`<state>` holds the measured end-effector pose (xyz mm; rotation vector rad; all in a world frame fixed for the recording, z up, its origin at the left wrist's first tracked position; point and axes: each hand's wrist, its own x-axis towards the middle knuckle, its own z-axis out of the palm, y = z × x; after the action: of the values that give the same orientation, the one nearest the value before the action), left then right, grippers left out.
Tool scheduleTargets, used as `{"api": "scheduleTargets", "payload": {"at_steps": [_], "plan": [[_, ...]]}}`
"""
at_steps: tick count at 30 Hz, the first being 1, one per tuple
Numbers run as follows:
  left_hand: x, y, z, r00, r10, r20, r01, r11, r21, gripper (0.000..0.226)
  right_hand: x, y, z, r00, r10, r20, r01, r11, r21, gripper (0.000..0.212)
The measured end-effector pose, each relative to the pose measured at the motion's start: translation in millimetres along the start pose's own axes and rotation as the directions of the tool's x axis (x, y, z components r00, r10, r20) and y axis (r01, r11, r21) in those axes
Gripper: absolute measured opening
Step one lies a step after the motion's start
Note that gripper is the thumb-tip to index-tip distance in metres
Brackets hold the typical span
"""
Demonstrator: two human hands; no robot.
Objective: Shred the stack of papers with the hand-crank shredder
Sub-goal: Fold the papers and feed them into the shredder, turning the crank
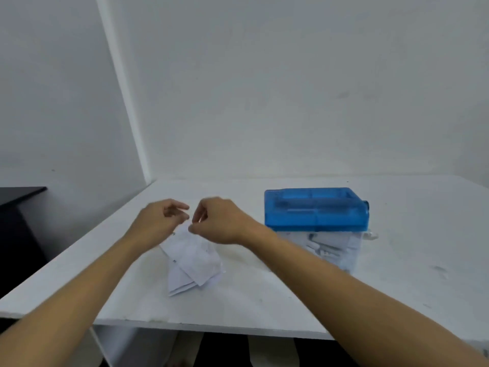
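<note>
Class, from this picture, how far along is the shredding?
Done: shreds already lie in the clear bin of the shredder. In hand: the right hand seems to pinch the top of the stack of papers, left hand beside it. Left: feeding and cranking the stack.

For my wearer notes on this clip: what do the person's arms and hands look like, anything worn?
Left forearm and right forearm are bare to the frame's edge, no sleeves in view. The left hand and right hand wear no gloves; no watch, ring or bracelet shows, though the picture is blurred.
</note>
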<state>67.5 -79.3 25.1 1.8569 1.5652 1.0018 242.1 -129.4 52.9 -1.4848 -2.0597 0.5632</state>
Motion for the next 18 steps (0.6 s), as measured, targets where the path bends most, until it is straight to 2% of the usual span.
{"api": "scheduleTargets", "payload": {"at_steps": [3, 5, 7, 9, 11, 13, 18], "plan": [[-3.8, -41.0, 14.1, 0.989, -0.060, -0.132, 0.075, 0.991, 0.108, 0.022, 12.2, 15.6, 38.8, 0.992, 0.118, 0.053, -0.113, 0.990, -0.085, 0.053], [-10.9, -59.5, 21.4, 0.982, -0.112, -0.155, 0.128, 0.987, 0.100, 0.027, 16.8, 24.2, 61.6, 0.978, 0.199, 0.067, -0.187, 0.971, -0.151, 0.077], [-20.9, -69.2, 29.8, 0.978, -0.120, -0.168, 0.142, 0.982, 0.126, 0.031, 17.3, 32.1, 78.9, 0.971, 0.235, 0.040, -0.215, 0.938, -0.272, 0.086], [-31.4, -75.2, 37.1, 0.982, -0.021, -0.188, 0.058, 0.979, 0.194, 0.030, 13.4, 38.4, 92.1, 0.975, 0.221, -0.032, -0.220, 0.923, -0.317, 0.083], [-36.4, -76.0, 41.4, 0.987, 0.068, -0.145, -0.028, 0.965, 0.261, 0.031, 10.3, 44.5, 99.7, 0.972, 0.216, -0.096, -0.233, 0.941, -0.246, 0.079], [-36.9, -74.8, 43.5, 0.991, 0.095, -0.098, -0.059, 0.945, 0.320, 0.033, 8.3, 48.5, 102.5, 0.965, 0.232, -0.123, -0.251, 0.953, -0.168, 0.073], [-36.3, -74.8, 42.9, 0.985, 0.102, -0.136, -0.052, 0.943, 0.327, 0.033, 10.5, 51.4, 101.7, 0.958, 0.241, -0.154, -0.256, 0.962, -0.091, 0.047]]}}
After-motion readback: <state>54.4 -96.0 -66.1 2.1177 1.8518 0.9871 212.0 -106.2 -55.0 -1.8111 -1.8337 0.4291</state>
